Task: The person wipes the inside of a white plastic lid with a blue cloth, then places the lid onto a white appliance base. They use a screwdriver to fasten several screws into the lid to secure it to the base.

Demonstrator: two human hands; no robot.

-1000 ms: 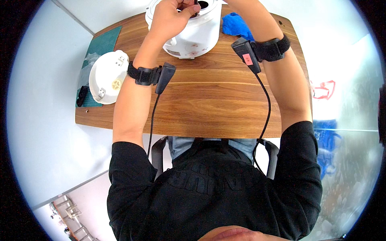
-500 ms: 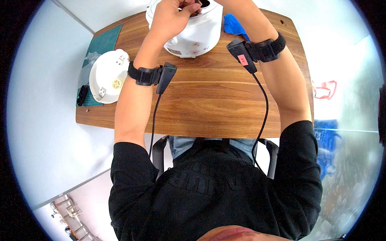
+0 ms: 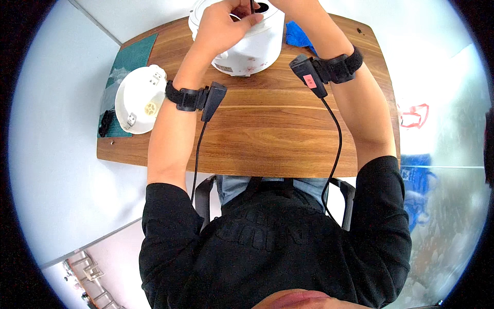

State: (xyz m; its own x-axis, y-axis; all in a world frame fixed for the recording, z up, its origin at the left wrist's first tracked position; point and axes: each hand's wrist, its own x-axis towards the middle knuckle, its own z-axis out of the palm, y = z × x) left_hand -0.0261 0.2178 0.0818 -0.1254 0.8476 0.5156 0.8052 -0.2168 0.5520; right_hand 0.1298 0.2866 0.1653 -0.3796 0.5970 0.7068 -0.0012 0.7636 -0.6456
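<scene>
A white rice cooker [image 3: 247, 51] with a small floral print stands at the table's far edge, its top running out of the picture. My left hand [image 3: 224, 26] is over its rim, thumb and fingers closed around a thin dark rod [image 3: 252, 6], whose upper end is out of view. Beside the rod, a dark round opening [image 3: 262, 7] shows in the cooker's top. At the upper edge, my right hand [image 3: 290, 4] reaches over the cooker's right side; its fingers are cut off, so their grip is hidden.
Left of my left forearm, a white lid [image 3: 135, 95] with metal hinge pieces lies partly on a green cutting mat [image 3: 141, 49]. A small black object [image 3: 106, 122] rests on the mat. Blue cloth [image 3: 297, 35] lies right of the cooker. Black cables [image 3: 339, 134] trail from both wrist straps.
My left thumb has shifted slightly and the thin rod shows more plainly between the fingers. The cooker and both forearms appear slightly lower in the picture.
</scene>
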